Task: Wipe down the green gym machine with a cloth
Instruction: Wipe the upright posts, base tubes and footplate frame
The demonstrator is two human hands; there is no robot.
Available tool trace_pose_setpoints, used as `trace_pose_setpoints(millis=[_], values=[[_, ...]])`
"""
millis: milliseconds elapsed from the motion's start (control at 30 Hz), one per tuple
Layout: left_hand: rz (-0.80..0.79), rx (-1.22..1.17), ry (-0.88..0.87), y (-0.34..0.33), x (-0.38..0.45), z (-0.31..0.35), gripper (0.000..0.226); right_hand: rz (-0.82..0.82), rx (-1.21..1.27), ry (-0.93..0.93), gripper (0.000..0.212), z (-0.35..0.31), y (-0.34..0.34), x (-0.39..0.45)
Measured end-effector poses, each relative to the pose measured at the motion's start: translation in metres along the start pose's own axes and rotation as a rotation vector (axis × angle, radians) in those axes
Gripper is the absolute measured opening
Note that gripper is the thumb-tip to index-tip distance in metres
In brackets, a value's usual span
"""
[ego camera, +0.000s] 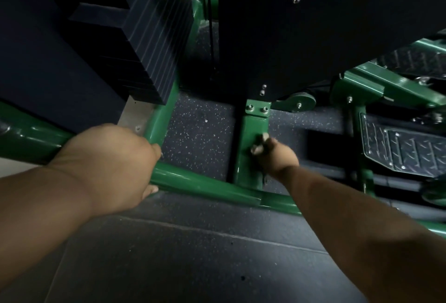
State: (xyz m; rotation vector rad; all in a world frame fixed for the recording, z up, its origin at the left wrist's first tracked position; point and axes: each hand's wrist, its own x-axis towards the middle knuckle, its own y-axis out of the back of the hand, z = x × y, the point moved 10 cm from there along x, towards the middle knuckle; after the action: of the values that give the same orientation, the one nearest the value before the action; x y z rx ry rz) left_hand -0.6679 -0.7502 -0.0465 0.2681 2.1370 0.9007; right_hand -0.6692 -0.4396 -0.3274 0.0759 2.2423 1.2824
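Head view: we see two hands on the green frame (212, 188). The left hand (108, 165) wraps its fingers round the low tube near the corner, the thumb (150, 190) showing underneath, so the grip is closed on the tube. The right hand (277, 155) curls its fingers tight on a small pale cloth (259, 144), pressed against the short green post (253, 133). We count one cloth, one black weight stack (154, 37) and two treaded footplates (405, 148) at right, above speckled floor (198, 138).
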Motion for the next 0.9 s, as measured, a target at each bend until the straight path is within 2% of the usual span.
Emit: trace_pose_setpoints(millis=[67,133,233,300,367,567,667,800,900], values=[[0.001,0.0,-0.002,0.0,0.002,0.0,0.048,0.142,-0.014,0.062,0.052,-0.025,0.038,0.024],[0.004,-0.001,-0.001,-0.001,0.002,0.0,0.047,0.209,-0.048,0.171,0.058,-0.06,0.059,0.048],[0.018,-0.005,0.0,-0.001,0.002,0.001,0.043,0.155,-0.243,0.255,0.064,-0.098,0.054,0.079],[0.034,0.001,-0.002,-0.001,0.001,0.001,0.04,0.085,-0.365,0.201,0.071,-0.096,0.04,0.09],[0.039,0.017,-0.001,-0.002,0.002,0.001,0.041,0.09,-0.369,0.136,0.073,-0.089,0.034,0.094],[0.063,0.007,0.012,-0.004,0.004,-0.001,0.048,0.245,-0.313,-0.024,0.047,-0.06,0.05,0.092],[0.075,-0.012,0.012,-0.003,0.004,-0.001,0.049,0.187,-0.199,-0.068,0.045,-0.04,0.054,0.099],[0.092,-0.024,0.006,-0.002,0.004,0.0,0.048,0.334,0.082,-0.243,0.038,0.006,0.083,0.088],[0.111,-0.046,0.008,-0.002,0.005,-0.001,0.047,0.325,0.07,-0.207,0.041,0.01,0.087,0.085]])
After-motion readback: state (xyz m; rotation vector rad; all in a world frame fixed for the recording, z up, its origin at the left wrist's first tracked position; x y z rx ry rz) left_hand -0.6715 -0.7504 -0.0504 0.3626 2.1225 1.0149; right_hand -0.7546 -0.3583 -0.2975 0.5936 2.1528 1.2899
